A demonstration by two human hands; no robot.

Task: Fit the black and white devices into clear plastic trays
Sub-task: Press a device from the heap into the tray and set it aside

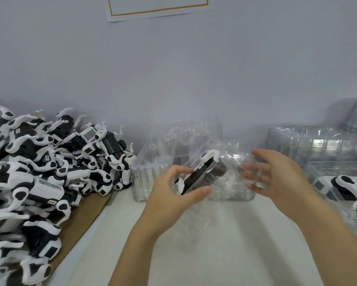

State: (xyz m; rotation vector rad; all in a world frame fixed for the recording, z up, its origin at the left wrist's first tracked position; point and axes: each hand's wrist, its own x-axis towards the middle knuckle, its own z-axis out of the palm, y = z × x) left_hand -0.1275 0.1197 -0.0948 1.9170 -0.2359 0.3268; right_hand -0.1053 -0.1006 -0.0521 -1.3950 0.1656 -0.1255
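L hand (174, 185) curls round a black & white device (202, 174), thumb under its near end, fingers over the top, holding it tilted above the surface (225, 234). R hand (276, 174) just beside it, fingers spread & loosely bent, touching a clear tray (233, 162) that wraps partly over the device; whether R actually grips the tray I can't tell, plastic too blurred. Behind both hands, more clear trays (153, 174) stacked near the wall (173, 69). Far L: big pile of devices (49, 166) heaped on brown cardboard (84, 215). Far R: taller stack of empty trays (318, 143), and in front of it one packed tray (342, 186) w/ a device lying inside. Paper sheet w/ orange border (157, 7) on wall up top.
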